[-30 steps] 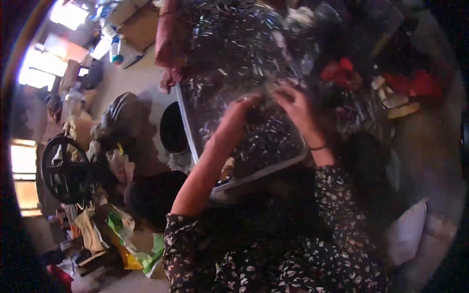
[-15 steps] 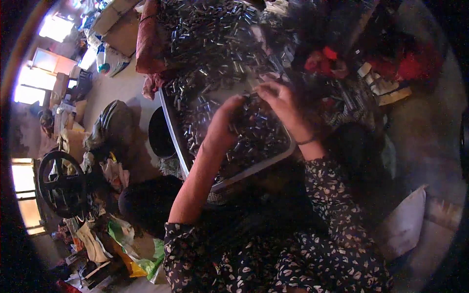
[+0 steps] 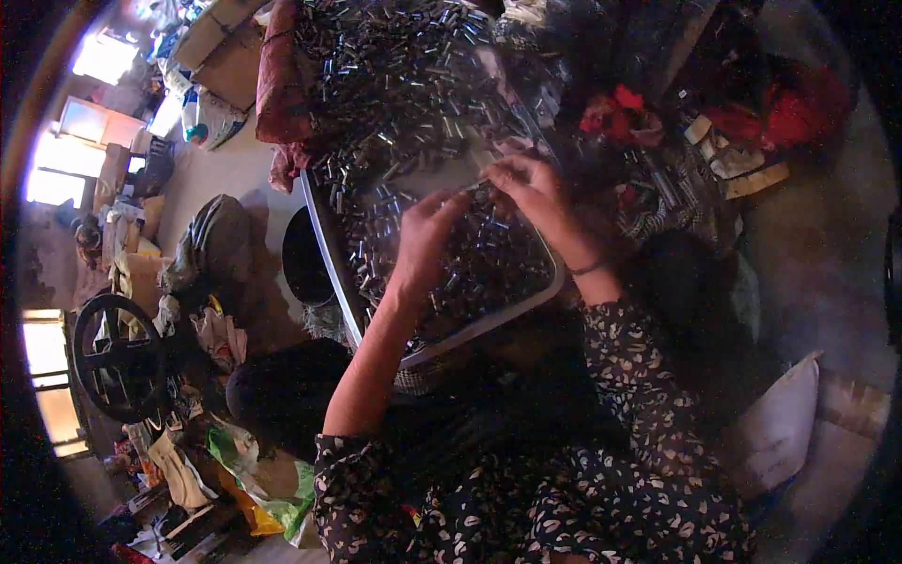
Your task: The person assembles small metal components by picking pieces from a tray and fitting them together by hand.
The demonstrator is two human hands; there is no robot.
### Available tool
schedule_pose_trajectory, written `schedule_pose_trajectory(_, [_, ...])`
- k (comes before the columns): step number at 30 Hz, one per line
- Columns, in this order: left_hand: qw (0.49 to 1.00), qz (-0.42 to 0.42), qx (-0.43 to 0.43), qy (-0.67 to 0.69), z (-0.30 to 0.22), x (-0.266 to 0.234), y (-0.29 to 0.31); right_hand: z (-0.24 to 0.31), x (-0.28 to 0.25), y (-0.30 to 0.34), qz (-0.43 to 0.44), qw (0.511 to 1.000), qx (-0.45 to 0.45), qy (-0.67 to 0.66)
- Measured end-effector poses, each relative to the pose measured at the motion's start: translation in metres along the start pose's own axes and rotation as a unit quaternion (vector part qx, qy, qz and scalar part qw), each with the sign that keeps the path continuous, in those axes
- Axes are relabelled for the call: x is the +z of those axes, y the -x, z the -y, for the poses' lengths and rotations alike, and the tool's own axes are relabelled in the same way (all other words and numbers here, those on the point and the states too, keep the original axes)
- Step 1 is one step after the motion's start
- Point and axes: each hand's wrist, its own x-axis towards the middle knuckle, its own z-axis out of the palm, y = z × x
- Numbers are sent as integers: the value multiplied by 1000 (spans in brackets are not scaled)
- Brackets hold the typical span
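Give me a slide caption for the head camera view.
Both hands, left hand and right hand, work over a tray of small metal cylinders.

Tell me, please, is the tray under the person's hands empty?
No, the tray is heaped with small metal tubes, and both the left hand and right hand reach into them.

Small metal pieces [image 3: 470, 254] in the tray [image 3: 331, 254]: individual shape too small to tell. Both hands cover pieces beneath them.
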Motion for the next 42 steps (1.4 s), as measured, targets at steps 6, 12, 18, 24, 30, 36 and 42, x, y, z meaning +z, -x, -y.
schedule_pose_trajectory(6, [997, 10, -20, -74, -3, -6, 3, -4, 1, -2, 11, 999, -28, 26])
schedule_pose_trajectory(12, [997, 38, -11, -64, -7, -8, 3, -6, 0, -3, 10, 998, -52, 15])
schedule_pose_trajectory(18, [994, 5, 16, -108, -12, -3, 5, 0, -2, -2, 10, 998, -56, 21])
schedule_pose_trajectory(24, [994, 6, 4, -106, -16, -6, 9, 13, -2, 2, 29, 997, -40, 61])
schedule_pose_trajectory(30, [990, 4, 16, -140, -20, -4, 10, 6, -4, 0, 9, 997, -49, 65])
schedule_pose_trajectory(36, [989, 2, 27, -146, -17, -8, 8, 5, -3, 0, 33, 994, -59, 89])
schedule_pose_trajectory(42, [993, 3, -2, -117, -23, -4, 12, 8, -2, 2, 34, 994, -74, 67])
